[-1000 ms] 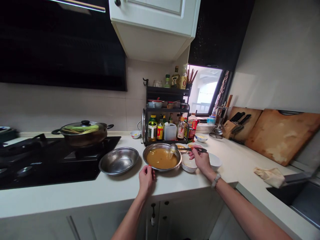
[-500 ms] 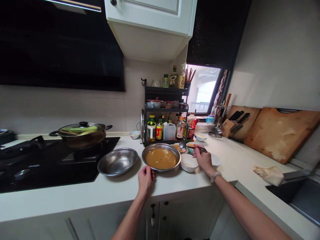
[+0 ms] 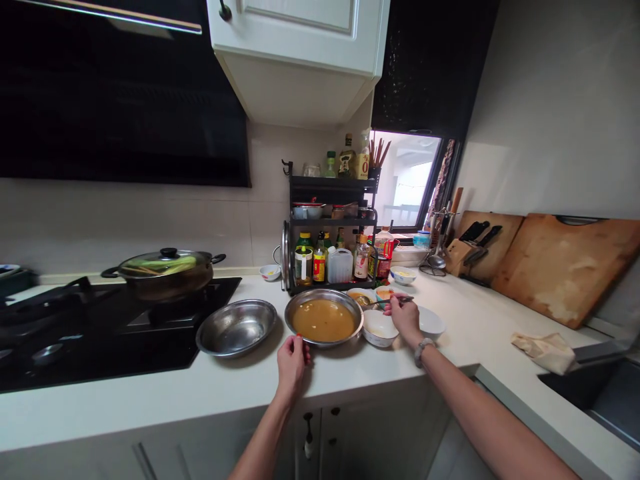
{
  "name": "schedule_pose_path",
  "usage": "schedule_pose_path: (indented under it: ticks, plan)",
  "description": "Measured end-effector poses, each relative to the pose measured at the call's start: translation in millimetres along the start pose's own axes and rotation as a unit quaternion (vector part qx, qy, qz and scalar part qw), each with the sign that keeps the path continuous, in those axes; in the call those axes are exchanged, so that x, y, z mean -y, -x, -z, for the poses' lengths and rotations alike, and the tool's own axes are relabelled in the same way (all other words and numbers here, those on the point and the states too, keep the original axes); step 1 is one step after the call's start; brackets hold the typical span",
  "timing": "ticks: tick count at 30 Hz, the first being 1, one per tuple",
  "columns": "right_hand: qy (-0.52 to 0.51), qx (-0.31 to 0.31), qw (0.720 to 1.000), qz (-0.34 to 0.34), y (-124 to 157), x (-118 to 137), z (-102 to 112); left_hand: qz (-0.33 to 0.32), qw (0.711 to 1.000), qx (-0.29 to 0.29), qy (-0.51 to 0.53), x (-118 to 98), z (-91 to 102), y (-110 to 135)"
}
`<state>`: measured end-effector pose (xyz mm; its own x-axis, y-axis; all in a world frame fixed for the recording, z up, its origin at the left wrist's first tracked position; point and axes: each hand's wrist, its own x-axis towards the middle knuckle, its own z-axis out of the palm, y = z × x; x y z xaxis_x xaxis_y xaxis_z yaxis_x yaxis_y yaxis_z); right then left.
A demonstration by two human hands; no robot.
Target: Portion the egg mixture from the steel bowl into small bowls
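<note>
One white counter (image 3: 480, 313) carries everything here; one black stove (image 3: 150, 360) is set into its left part; two wooden cutting boards, one larger (image 3: 565, 273) and one smaller (image 3: 493, 241), lean at the right wall; one black three-tier rack (image 3: 333, 181) stands behind the work; one lidded pot (image 3: 167, 283) sits on the stove; two steel basins lie side by side, the bare basin (image 3: 237, 328) left and the soup basin (image 3: 289, 320), holding brown liquid, in front of the rack; six bowls show, two near the rack and window, four clustered right of the soup basin, among them one sauce bowl (image 3: 361, 290); two hands work, the left hand (image 3: 293, 360) with fingers closed on the soup basin's near rim, the right hand (image 3: 401, 315) closed around one ladle (image 3: 379, 302); its head is at the sauce bowl, how deep I cannot tell.
</note>
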<state>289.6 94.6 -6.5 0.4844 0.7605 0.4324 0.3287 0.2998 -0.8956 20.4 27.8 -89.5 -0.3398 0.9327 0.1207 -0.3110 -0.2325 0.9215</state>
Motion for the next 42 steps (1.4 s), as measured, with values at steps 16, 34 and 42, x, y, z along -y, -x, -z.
schedule_pose_path:
  ticks: [16, 34, 42]
  plan:
    - [-0.078, -0.074, 0.992, -0.064, -17, -7, 7, 0.005, 1.000, -0.002, 0.002, -1, -0.5, 0]
    - [-0.143, -0.063, 0.986, -0.051, -7, 29, 15, 0.011, 1.000, -0.001, 0.000, -3, -1.3, 0]
    - [-0.141, 0.019, 0.990, -0.004, 12, 29, 14, 0.005, 1.000, -0.005, -0.002, -3, -1.2, 1]
